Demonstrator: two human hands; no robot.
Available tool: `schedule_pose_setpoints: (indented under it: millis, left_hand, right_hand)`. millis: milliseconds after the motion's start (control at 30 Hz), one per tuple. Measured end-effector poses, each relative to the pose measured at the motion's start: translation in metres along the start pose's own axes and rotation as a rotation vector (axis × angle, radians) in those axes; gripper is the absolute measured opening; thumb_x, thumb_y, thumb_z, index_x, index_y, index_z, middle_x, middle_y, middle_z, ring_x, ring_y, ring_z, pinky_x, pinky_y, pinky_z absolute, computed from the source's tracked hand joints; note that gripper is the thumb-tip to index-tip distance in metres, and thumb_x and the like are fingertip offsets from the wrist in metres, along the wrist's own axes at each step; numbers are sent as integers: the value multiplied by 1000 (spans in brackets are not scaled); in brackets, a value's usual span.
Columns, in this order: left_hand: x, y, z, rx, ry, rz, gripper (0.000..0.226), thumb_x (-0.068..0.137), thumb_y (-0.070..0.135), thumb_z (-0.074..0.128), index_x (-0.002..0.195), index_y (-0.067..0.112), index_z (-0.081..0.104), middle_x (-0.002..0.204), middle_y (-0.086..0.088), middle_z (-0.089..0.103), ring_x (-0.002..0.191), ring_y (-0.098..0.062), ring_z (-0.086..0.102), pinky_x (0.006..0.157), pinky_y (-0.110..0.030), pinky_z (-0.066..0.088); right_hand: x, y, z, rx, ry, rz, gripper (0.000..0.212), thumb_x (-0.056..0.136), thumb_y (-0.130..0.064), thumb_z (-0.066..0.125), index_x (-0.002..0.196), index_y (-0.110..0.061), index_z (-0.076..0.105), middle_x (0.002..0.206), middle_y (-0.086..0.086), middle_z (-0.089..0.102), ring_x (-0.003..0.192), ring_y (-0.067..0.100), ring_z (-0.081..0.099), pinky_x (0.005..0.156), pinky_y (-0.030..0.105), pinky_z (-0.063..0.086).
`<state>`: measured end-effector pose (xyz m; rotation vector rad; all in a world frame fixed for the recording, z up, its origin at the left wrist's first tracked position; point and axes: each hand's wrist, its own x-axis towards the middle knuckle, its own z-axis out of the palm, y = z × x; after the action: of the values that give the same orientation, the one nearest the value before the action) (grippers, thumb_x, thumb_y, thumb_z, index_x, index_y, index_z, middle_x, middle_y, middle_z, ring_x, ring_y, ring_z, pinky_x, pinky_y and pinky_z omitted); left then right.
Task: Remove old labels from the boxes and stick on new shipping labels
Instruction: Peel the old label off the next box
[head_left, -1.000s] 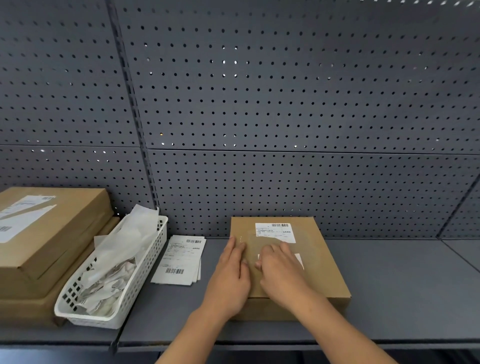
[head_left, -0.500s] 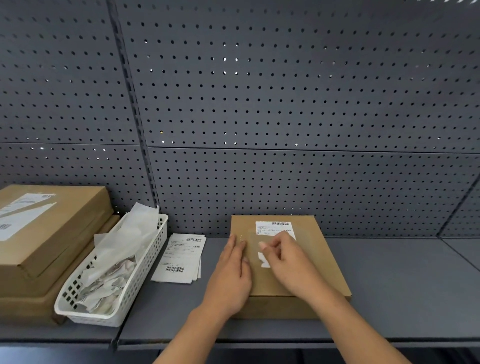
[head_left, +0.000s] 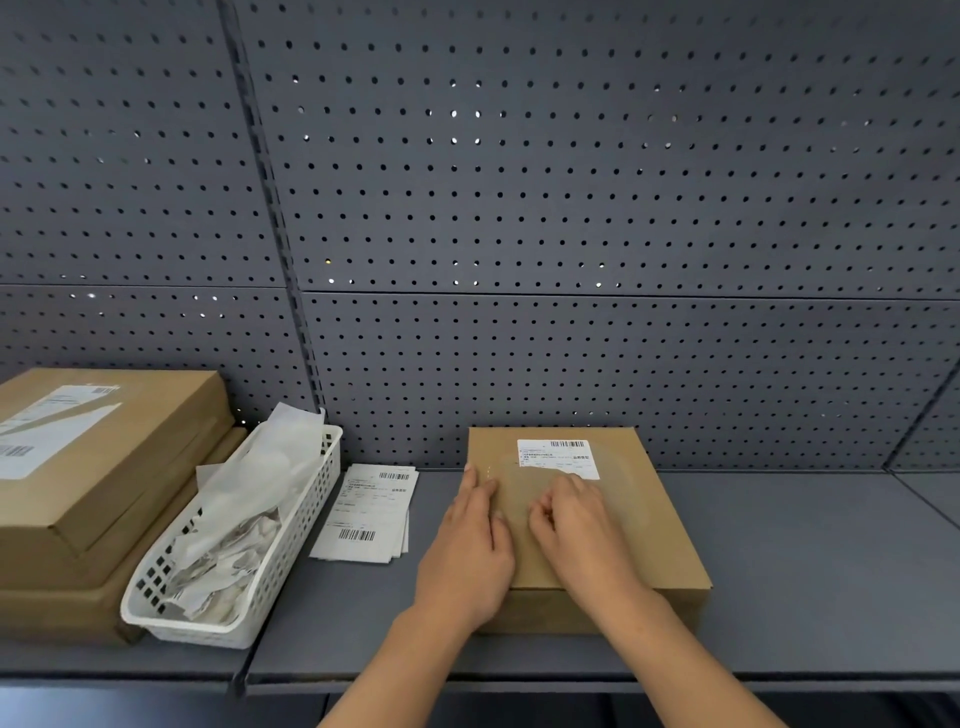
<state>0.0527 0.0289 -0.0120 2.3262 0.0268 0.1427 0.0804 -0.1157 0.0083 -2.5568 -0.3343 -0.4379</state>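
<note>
Left hand (head_left: 467, 551) flat, fingers straight; right hand (head_left: 577, 535) just beside it, fingers curled.

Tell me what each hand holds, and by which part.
Left hand holds nothing; it rests flat on the cardboard box. Right hand curls its fingers at the lower edge of the shipping label; any grip there is hidden.

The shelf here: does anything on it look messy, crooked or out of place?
Mostly tidy. The white basket is overfull: crumpled paper scraps poke above its rim. The top box of the left stack sits offset on the one beneath. Nothing looks spilled.
</note>
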Motion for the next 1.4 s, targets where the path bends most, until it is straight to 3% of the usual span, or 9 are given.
schedule_pose_setpoints:
  millis: [400,533,633,700,833,933,1033,1167,1400]
  left_hand:
    - [-2,-1,-2,20,-13,15,49,109,37,31,158,33,28,169,24,-2,152,-7,24,117,-34,34]
    - [-1,-2,-3,30,-17,17,49,108,38,30,157,34,28,169,23,-2,152,-7,25,117,-36,36]
    - [-1,-3,-2,45,-25,25,49,108,38,30,157,34,28,169,23,-3,152,-7,25,116,-36,37]
    - [-1,-3,-3,51,-32,28,49,108,38,30,157,33,28,169,23,-3,152,-8,25,117,-35,35]
    - [-1,-2,-5,65,-40,25,49,109,38,29,158,34,27,169,22,-4,152,-10,26,116,-36,36]
    - [-1,-1,-5,80,-38,15,49,109,39,28,158,34,27,169,22,-4,151,-13,29,114,-39,38]
    - [-1,-2,-4,93,-42,9,50,108,41,27,158,35,26,169,22,-4,149,-16,33,114,-41,39]
    - [-1,1,-5,113,-30,6,49,108,41,26,157,35,27,170,21,-3,146,-20,38,112,-42,41]
    - [0,-4,-5,115,-49,5,50,109,41,25,158,33,26,170,20,-4,149,-22,34,118,-43,35]
  right_hand:
    - [-11,20,-23,128,92,212,24,91,-25,66,71,-15,55,67,-4,57,67,15,55,60,37,45]
    - [-11,14,-28,243,-21,185,9,97,-27,55,105,-29,53,78,-6,63,76,12,58,68,35,49]
    - [-3,17,-33,253,-208,84,35,102,-20,43,130,-33,59,108,-9,62,101,9,56,86,28,46]
    - [5,26,-37,152,-292,11,34,102,-14,44,123,-24,68,113,-8,58,105,8,53,90,26,43]
    - [16,43,-47,-8,-384,-196,29,100,-14,54,120,-21,73,107,-9,57,86,-3,48,80,15,37]
    - [23,46,-50,-82,-406,-315,24,103,-32,57,112,-23,76,101,-11,56,94,5,51,86,28,46]
    - [21,49,-54,-82,-347,-360,28,104,-38,55,100,-19,75,95,-11,53,93,10,51,79,38,51]
    - [11,67,-67,-14,-236,-391,19,103,-27,58,97,-15,72,91,-20,48,90,2,45,80,17,40]
    - [-1,97,-85,63,-178,-305,22,102,-28,56,91,-12,67,95,-12,53,91,10,55,79,24,45]
